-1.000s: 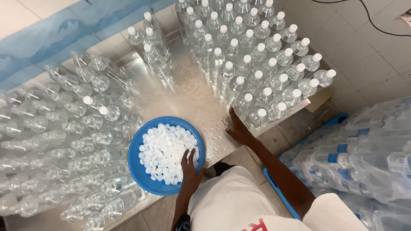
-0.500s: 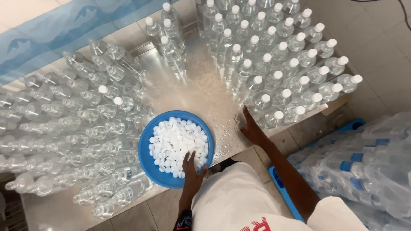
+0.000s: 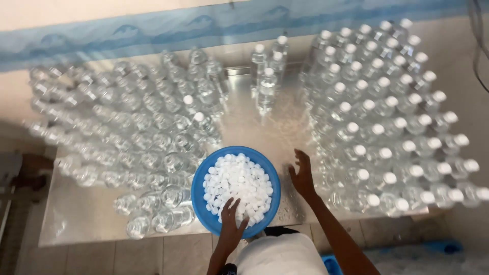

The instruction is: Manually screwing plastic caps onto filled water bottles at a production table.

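Left hand [image 3: 230, 224] reached into the round blue plastic bowl [image 3: 199, 179], fingers spread apart and resting among the small white plastic bottle caps [image 3: 237, 178] heaped inside; nothing visibly pinched between them. Bowl sat near the front edge of the shiny metal table [image 3: 86, 219], just ahead of the white-clad torso [image 3: 275, 257].

Right hand [image 3: 302, 175] hovered open just right of the bowl, fingers fanned apart and empty, palm over the bare wet strip of tabletop, close to the nearest capped bottle.

To the right, a dense block of clear plastic bottles with white caps [image 3: 387, 127], standing upright in rows, reaching to the table's right edge. To the left, a wide mass of clear uncapped bottles [image 3: 117, 127], also upright, packed tight up to the bowl's left rim; a few among them wore white caps. In the middle toward the back, a small cluster of capped bottles [image 3: 268, 71], set apart from both groups. Beyond the table, a cream wall with a blue patterned band [image 3: 127, 35]. Tiled floor [image 3: 127, 259] below the front edge.
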